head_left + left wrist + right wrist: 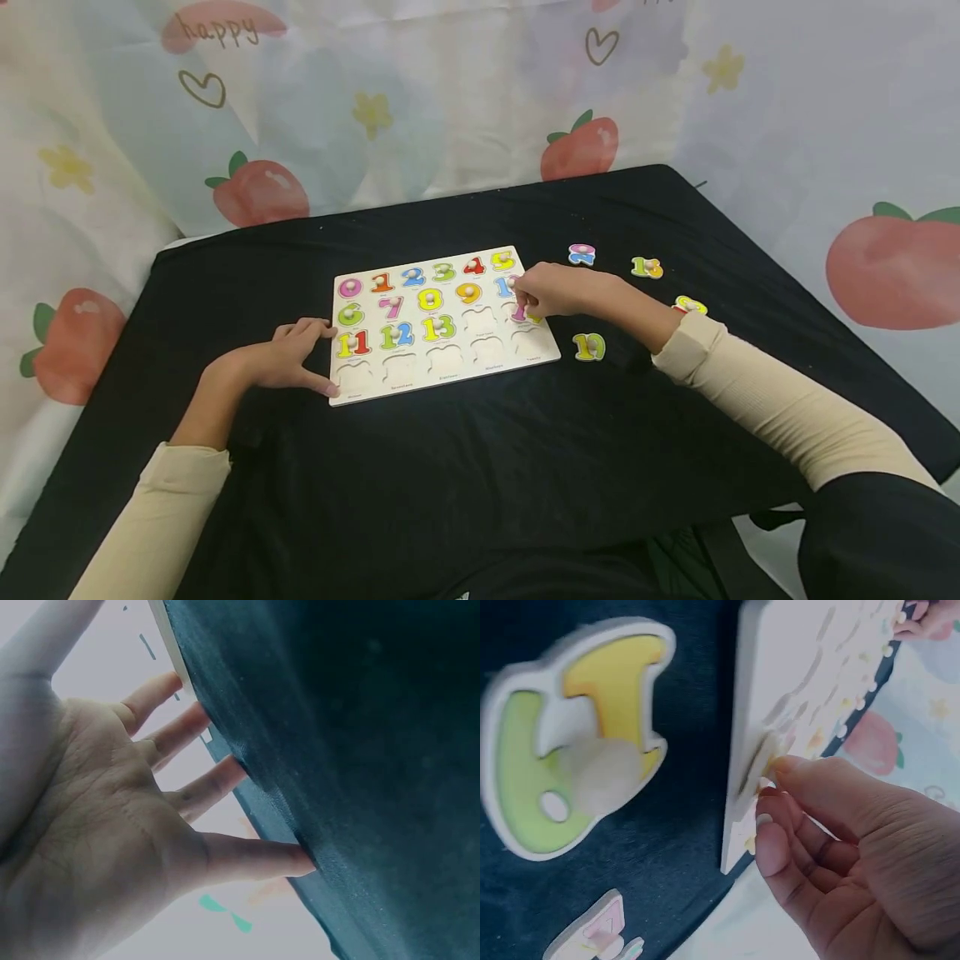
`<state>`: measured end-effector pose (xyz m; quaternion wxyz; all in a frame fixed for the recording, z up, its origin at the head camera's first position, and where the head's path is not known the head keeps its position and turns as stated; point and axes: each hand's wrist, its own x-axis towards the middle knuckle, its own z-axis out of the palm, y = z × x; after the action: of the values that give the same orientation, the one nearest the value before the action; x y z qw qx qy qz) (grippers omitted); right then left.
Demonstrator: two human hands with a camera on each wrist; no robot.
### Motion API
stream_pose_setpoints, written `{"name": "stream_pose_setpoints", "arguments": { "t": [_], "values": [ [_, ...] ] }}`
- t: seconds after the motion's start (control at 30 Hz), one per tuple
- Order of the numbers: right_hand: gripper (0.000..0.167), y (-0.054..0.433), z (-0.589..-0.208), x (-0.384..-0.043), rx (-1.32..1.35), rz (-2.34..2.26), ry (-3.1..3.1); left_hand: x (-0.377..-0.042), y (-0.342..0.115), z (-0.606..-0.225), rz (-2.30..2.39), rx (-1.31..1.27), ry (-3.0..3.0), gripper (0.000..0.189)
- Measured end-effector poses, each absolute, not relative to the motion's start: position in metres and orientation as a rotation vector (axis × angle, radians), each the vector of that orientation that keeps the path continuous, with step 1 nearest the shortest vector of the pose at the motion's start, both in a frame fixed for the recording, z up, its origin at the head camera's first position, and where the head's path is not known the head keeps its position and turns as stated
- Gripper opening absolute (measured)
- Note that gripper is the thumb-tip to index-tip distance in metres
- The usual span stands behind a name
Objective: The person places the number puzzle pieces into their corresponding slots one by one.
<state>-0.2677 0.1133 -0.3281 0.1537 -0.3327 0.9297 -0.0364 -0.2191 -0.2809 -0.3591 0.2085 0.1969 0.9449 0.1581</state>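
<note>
A pale wooden number puzzle board (461, 386) lies on the black cloth, with several knobbed number pieces in its upper rows and bare recesses toward the bottom right. At its left edge my left hand (288, 360) rests with spread fingers, the thumb touching the lower left corner. My right hand (558, 290) pinches a number piece (518, 313) with a pink 1 over the right end of the third row. Most of that piece's second digit is covered by the fingers. In the right wrist view, the pinched piece (758, 766) is tilted at the board's surface.
Right of the board lie loose pieces: a yellow-and-green one (588, 347), a pink-and-blue one (581, 254), a green-and-orange one (647, 267) and a yellow-and-red one (688, 306) partly behind the right forearm. A fruit-printed curtain (450, 108) hangs behind the table.
</note>
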Motion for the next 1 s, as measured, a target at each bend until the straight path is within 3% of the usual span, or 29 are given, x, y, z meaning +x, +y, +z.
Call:
{"name": "stream_pose_setpoints", "arguments": {
  "t": [0.23, 1.0],
  "values": [
    [0.009, 0.111, -0.332, -0.269, -1.094, -0.173, 2.699, -0.221, -0.281, -0.36, 0.421, 0.538, 2.632, 0.107],
    [0.015, 0.064, -0.344, -0.273, -1.184, -0.137, 2.648, -0.219, -0.28, -0.359, 0.423, 0.552, 2.621, 0.105]
  ]
}}
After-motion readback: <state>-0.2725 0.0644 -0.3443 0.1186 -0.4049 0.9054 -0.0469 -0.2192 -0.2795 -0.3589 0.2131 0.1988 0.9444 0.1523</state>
